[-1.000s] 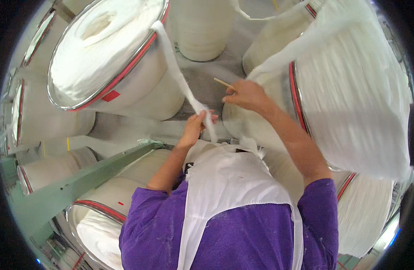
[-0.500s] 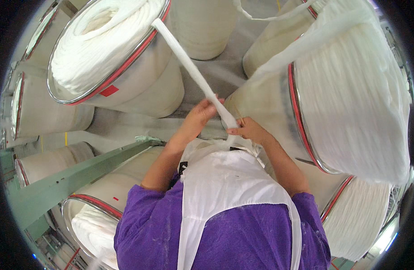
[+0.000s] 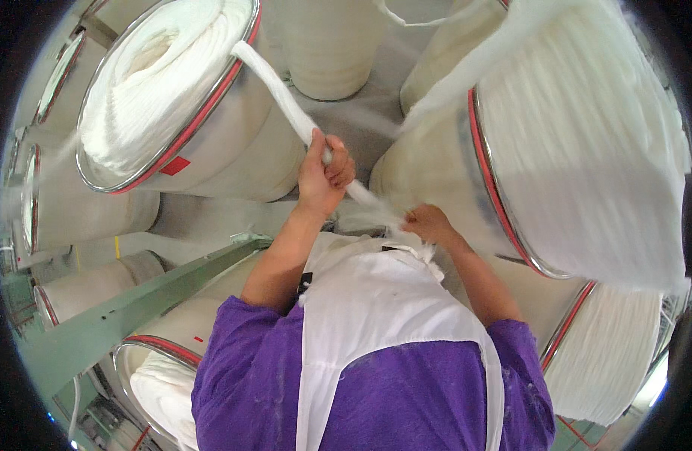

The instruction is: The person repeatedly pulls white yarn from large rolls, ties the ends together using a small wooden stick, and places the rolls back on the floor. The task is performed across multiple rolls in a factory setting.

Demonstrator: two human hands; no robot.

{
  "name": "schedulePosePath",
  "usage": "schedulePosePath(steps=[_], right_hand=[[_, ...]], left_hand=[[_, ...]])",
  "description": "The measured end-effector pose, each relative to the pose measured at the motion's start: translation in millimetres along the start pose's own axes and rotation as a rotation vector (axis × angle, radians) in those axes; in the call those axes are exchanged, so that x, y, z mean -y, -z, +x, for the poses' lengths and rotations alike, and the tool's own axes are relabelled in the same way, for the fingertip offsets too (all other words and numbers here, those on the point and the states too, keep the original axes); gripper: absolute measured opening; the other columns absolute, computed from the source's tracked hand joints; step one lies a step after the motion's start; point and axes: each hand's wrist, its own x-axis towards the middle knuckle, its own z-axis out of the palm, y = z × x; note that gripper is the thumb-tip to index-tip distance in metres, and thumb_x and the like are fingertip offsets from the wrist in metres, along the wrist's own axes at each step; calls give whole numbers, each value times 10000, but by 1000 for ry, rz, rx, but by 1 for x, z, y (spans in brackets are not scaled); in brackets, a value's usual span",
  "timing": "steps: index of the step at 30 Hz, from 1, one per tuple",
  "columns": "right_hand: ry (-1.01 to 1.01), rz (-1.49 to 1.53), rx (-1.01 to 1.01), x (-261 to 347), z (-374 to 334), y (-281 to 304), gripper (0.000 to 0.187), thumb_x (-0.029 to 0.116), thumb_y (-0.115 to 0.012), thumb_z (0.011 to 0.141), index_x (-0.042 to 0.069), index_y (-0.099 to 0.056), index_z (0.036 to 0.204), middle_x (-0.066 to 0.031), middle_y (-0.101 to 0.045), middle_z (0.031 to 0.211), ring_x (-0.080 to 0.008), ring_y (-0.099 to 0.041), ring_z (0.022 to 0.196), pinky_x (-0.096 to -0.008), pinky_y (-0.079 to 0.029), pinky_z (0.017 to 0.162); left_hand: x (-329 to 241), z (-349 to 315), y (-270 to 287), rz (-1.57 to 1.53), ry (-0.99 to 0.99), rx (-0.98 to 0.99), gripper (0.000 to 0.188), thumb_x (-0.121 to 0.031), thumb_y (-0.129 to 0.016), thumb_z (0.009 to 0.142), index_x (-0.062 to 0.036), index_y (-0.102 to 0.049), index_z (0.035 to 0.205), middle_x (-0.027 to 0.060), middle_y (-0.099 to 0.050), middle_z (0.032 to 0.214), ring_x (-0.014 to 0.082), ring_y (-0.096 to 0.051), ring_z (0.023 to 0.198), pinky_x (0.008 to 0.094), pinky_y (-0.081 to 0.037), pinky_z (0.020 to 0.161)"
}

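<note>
The left hand (image 3: 326, 171) is closed firmly around a white fibre sliver (image 3: 282, 94), which climbs from that fist over the red-banded metal rim of the sliver can (image 3: 248, 154) up and to the left of it. Below the fist the strand thins to a wispy, frayed length stretching across to the right hand (image 3: 430, 224), lower and nearer the body, whose fingers are bunched at the fluffy end; whether they hide anything else I cannot tell. That thin stretch between the hands looks the weak point: the fibres seem loose, so an uneven tug could part them or leave a lumpy end. Pulling harder with the left hand might drag extra loops off the coil (image 3: 120, 105) beyond it, or scuff the strand on the rim. Stray fluff could cling to the white apron (image 3: 391, 293) just below the right hand, and the blurred loose strand (image 3: 466, 64) above that hand could tangle if an arm swept upward.
</note>
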Motion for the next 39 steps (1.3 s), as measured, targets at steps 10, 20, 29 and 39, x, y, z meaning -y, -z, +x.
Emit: schedulePosePath(steps=[10, 20, 29, 39], right_hand=[[-120, 137, 134, -149, -44, -119, 273, 311, -626, 796, 48, -634, 869, -130, -642, 744, -212, -616, 687, -396, -484, 657], [-148, -264, -33, -27, -24, -29, 195, 157, -628, 715, 124, -630, 907, -151, -647, 913, -331, -640, 887, -463, -499, 762], [75, -1024, -603, 116, 85, 88, 121, 144, -583, 804, 122, -671, 883, -100, -633, 931, -248, -675, 788, -403, -518, 567], [115, -107, -104, 124, 65, 110, 251, 305, -640, 841, 64, -701, 806, -87, -642, 695, -175, -622, 652, -381, -456, 527]], left_hand=[[16, -35, 41, -119, -22, -344, 479, -393, -353, 997, -1, -496, 1233, 145, -599, 1102, 275, -568, 1001, 380, -438, 916], [15, -45, 85, 611, 52, -484, 233, -89, -667, 855, -54, -634, 1083, -3, -640, 955, 90, -569, 829, 249, -442, 747], [0, -49, 71, 529, 221, -389, 243, -211, -608, 916, -39, -651, 1083, 10, -647, 893, 107, -577, 813, 281, -468, 741], [2, -64, 60, 405, 273, -321, 328, -300, -528, 959, -17, -636, 1084, 27, -650, 934, 127, -594, 872, 306, -495, 798]])
